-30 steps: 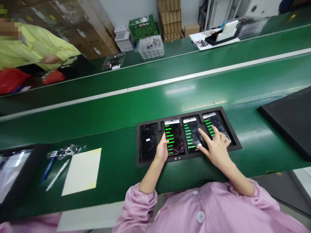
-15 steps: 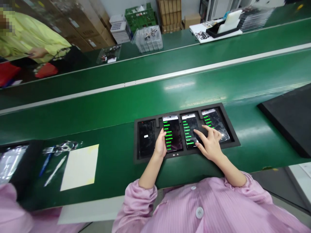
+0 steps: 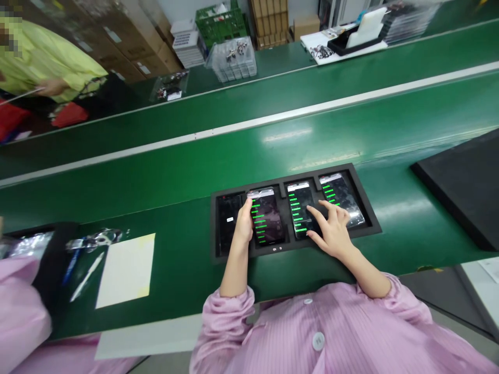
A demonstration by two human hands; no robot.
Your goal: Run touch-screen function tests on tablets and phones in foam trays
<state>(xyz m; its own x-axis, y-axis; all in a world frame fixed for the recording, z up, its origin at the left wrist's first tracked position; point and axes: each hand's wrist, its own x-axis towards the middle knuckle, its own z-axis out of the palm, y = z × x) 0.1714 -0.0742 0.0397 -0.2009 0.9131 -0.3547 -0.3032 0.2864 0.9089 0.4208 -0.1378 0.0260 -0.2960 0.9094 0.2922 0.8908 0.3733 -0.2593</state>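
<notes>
A black foam tray [image 3: 374, 228] holds several smartphones in separate slots. My left hand [image 3: 245, 223] grips the left edge of a smartphone [image 3: 268, 215] with green lines of text on its lit screen. This phone sits slightly askew over the second slot and looks raised from it. Over the third phone [image 3: 298, 210], also showing green text, my right hand [image 3: 334, 228] is spread, its index fingertip at the screen; contact is unclear. To its right lies a fourth phone [image 3: 345, 200], partly behind my fingers. The leftmost phone [image 3: 228, 234] has a dark screen with a small white label.
Left of the tray lie a pale paper sheet [image 3: 127, 272], a white pen [image 3: 88, 275] and a blue pen [image 3: 71, 267]. A black foam slab [image 3: 463, 192] lies at right. Across the green bench are a clear plastic bin [image 3: 234, 62] and a co-worker in yellow [image 3: 50, 57].
My left hand and the phone it grips have shifted left, with the hand higher along the phone's edge. My right hand stays over the third phone. The view has shifted slightly.
</notes>
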